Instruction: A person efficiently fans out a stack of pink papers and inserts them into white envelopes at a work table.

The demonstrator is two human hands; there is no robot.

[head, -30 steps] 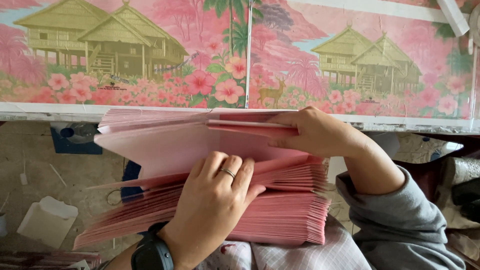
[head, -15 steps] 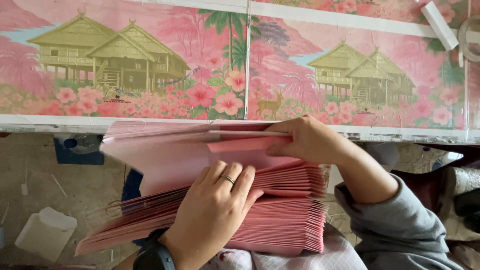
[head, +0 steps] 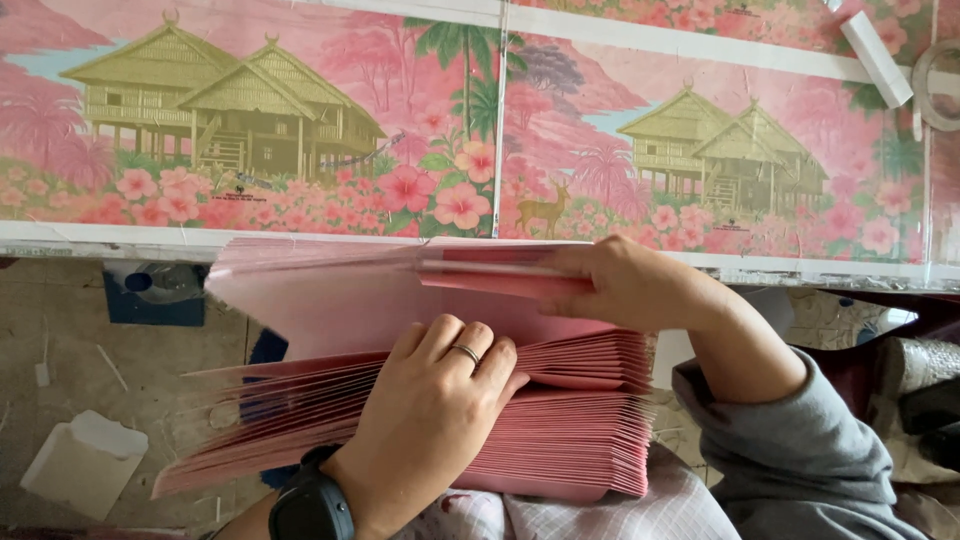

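A thick stack of pink envelopes [head: 560, 440] rests on my lap, fanned out toward the left. My left hand [head: 430, 420], with a ring and a black wristwatch, presses flat on the lower part of the stack. My right hand [head: 630, 285] pinches the raised upper bundle of envelopes [head: 330, 290] at its right edge and holds it lifted above the rest. A grey sleeve covers my right forearm.
A table edge [head: 120, 240] covered with a pink printed cloth of houses and flowers runs across the top. On the floor lie a white paper envelope [head: 85, 465] at lower left and a blue object [head: 155, 295]. Dark items [head: 930, 400] sit at right.
The loose envelopes at the left have fanned and flicked down, blurred in motion. Both hands stay in nearly the same places on the stack.
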